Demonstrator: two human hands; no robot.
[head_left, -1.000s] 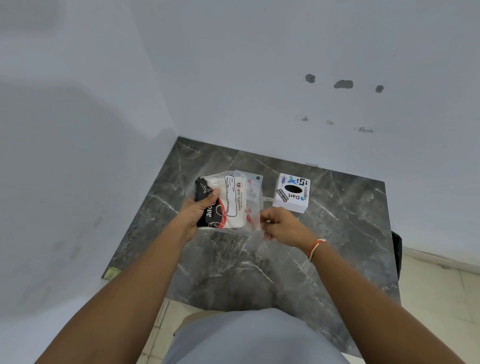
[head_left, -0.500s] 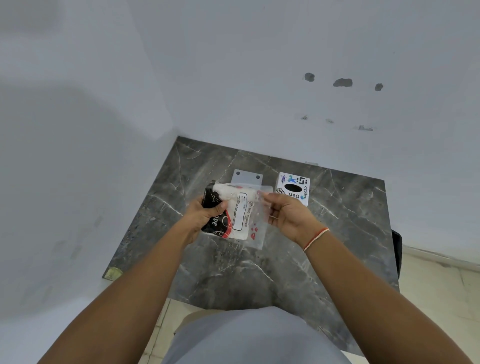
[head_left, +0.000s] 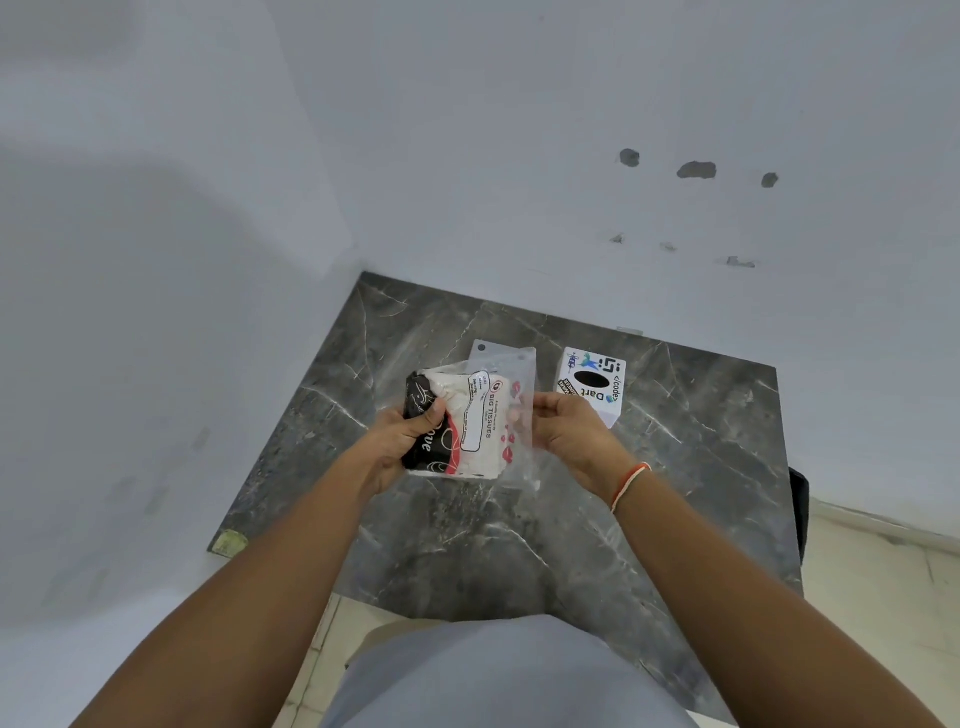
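Note:
A pack of tissues (head_left: 475, 426) in a clear plastic wrapper with black, red and white print is held above the dark marble table (head_left: 675, 467). My left hand (head_left: 402, 447) grips the pack's left side, thumb on top of the black part. My right hand (head_left: 571, 434) pinches the loose clear edge of the wrapper (head_left: 522, 395) on the pack's right side. A white tissue box (head_left: 592, 384) with a black oval opening and coloured print stands on the table just beyond my right hand.
The table sits in a corner between two pale walls (head_left: 467, 156). Its near edge is just in front of my body. Tiled floor (head_left: 883, 597) shows to the right. A dark object (head_left: 799, 509) sits at the table's right edge.
The pack has been turned and lifted slightly. My right hand moved from the wrapper's lower right edge to its upper right edge and now pinches the clear film there.

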